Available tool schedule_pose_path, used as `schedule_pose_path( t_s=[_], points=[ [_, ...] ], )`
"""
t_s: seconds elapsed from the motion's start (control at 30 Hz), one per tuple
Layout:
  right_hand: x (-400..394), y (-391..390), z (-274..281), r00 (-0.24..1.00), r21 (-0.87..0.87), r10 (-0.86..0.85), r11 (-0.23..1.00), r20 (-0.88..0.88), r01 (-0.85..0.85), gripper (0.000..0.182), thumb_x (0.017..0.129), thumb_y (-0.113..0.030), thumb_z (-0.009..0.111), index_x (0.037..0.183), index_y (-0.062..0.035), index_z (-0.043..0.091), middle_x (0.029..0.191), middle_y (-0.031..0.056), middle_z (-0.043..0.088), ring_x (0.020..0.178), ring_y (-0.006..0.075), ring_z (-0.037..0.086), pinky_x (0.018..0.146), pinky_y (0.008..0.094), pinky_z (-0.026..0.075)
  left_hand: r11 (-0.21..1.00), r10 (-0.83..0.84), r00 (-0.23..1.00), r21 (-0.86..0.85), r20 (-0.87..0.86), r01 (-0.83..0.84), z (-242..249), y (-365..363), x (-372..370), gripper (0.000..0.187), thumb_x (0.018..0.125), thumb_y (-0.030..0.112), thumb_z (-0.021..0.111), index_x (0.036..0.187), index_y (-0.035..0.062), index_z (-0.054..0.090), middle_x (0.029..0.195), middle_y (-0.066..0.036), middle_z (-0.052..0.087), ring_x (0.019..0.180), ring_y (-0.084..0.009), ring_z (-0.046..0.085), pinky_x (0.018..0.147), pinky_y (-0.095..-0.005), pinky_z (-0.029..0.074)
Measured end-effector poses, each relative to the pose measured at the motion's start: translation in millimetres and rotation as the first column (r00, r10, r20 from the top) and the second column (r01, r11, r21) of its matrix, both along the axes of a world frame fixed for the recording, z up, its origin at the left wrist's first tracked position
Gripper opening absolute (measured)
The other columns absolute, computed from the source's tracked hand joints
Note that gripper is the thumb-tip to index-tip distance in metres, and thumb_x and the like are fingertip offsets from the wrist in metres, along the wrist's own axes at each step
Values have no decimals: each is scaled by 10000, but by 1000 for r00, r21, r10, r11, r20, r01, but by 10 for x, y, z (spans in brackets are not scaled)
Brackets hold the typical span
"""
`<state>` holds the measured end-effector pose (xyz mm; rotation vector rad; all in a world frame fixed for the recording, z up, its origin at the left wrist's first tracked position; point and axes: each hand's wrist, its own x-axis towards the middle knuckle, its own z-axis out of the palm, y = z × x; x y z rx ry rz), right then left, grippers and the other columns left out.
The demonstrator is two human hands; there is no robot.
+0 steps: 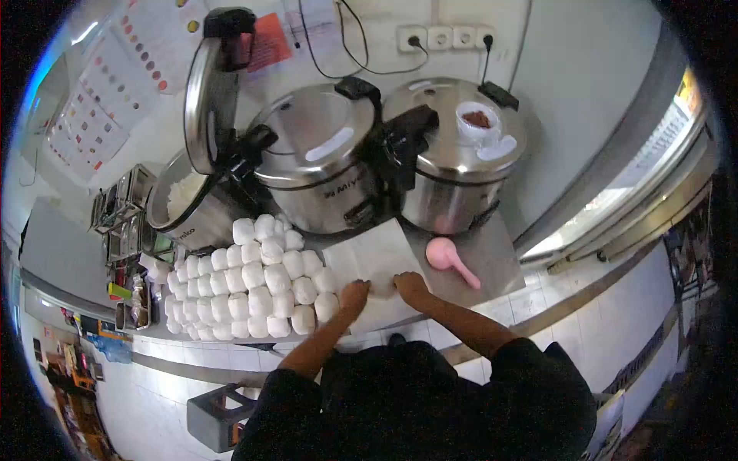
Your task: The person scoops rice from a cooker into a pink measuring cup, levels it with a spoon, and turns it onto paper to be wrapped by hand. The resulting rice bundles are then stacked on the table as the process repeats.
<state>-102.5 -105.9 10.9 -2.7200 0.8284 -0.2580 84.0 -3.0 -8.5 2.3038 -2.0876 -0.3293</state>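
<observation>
A sheet of white wrapping paper lies on the metal counter in front of me. My left hand is closed on its near left part, fingers curled in. The near right part is gripped by my right hand, also closed. Between the hands the paper is bent up, and what lies under the fold is hidden. Close to my left hand, a stack of white wrapped bundles covers the counter's left side. Right of the paper rests a pink rice scoop, its handle toward me.
Behind the paper stand two closed rice cookers. A small tub with reddish-brown contents sits on the right lid. Farther left is an open cooker with white rice. A grey stool stands on the floor.
</observation>
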Motion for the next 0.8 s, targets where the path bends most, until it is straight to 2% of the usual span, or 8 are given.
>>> schedule_pose_path(
  t_s=[0.13, 0.17, 0.23, 0.37, 0.5, 0.6, 0.77, 0.8],
  points=[
    [20, 247, -451, 985, 85, -83, 994, 149, 70, 150, 815, -129, 555, 755, -28, 648, 817, 164, 672, 812, 320, 669, 693, 465, 530, 827, -51, 996, -563, -68, 4, 4, 379, -427, 853, 752, 195, 679, 1473, -14, 272, 1087, -200, 648, 983, -375, 621, 844, -447, 534],
    [12, 204, -364, 971, 71, 5, 997, 241, -23, 125, 802, -130, 565, 779, -55, 663, 805, 142, 672, 802, 291, 674, 687, 442, 538, 966, 89, 952, -206, -293, -153, 216, 342, -498, 1040, 710, 280, 733, 1504, -38, 141, 1257, -279, 548, 1126, -444, 531, 957, -473, 469],
    [233, 9, -173, 992, -47, -116, 992, -48, 114, 147, 791, -111, 573, 764, -8, 674, 844, 214, 678, 782, 344, 682, 707, 447, 546, 973, 214, 916, 163, -339, -166, 490, 30, -488, 1020, 724, 314, 728, 1502, -32, 167, 1344, -265, 477, 1204, -449, 456, 976, -452, 455],
    [277, -25, 20, 995, -11, -97, 995, -34, 97, 132, 783, -136, 594, 760, -36, 678, 790, 165, 673, 775, 323, 677, 706, 441, 540, 946, -22, 953, 314, 302, -78, 49, -402, -460, 1069, 670, 539, 764, 1460, -15, 304, 1377, -232, 438, 1262, -393, 412, 968, -439, 443],
    [321, 77, 8, 986, 42, -155, 987, -64, 158, 178, 815, -167, 565, 754, -43, 677, 787, 180, 656, 790, 340, 667, 731, 458, 533, 921, 239, 963, 284, 128, -266, -48, -385, -581, 894, 683, 490, 767, 1381, 42, 434, 1383, -171, 355, 1210, -412, 366, 953, -447, 431],
    [228, 360, -148, 959, 79, -252, 967, 132, 243, 215, 834, -169, 534, 826, -15, 683, 872, 210, 651, 815, 362, 657, 759, 477, 527, 950, 252, 967, 181, 34, -254, -292, -275, -526, 826, 702, 405, 770, 1364, 30, 449, 1363, -182, 362, 1191, -413, 374, 1003, -473, 390],
    [153, 785, 241, 610, 689, -738, 603, 289, 402, 647, 849, -387, 619, 1251, 85, 437, 1281, 269, 492, 1174, 379, 508, 986, 445, 423, 852, -280, 911, -359, 303, 381, -450, 49, -718, 587, 761, 230, 710, 1290, 70, 513, 1243, -224, 446, 1180, -427, 374, 1074, -546, 237],
    [235, 852, 113, 481, 787, -831, 486, 281, 380, 772, 841, -448, 645, 1315, 93, 366, 1331, 273, 449, 1231, 385, 464, 1034, 439, 388, 806, -345, 938, -520, -25, 283, 72, 233, -804, 556, 785, 238, 686, 1285, 64, 516, 1249, -222, 445, 1185, -414, 369, 1070, -539, 240]
  ],
)
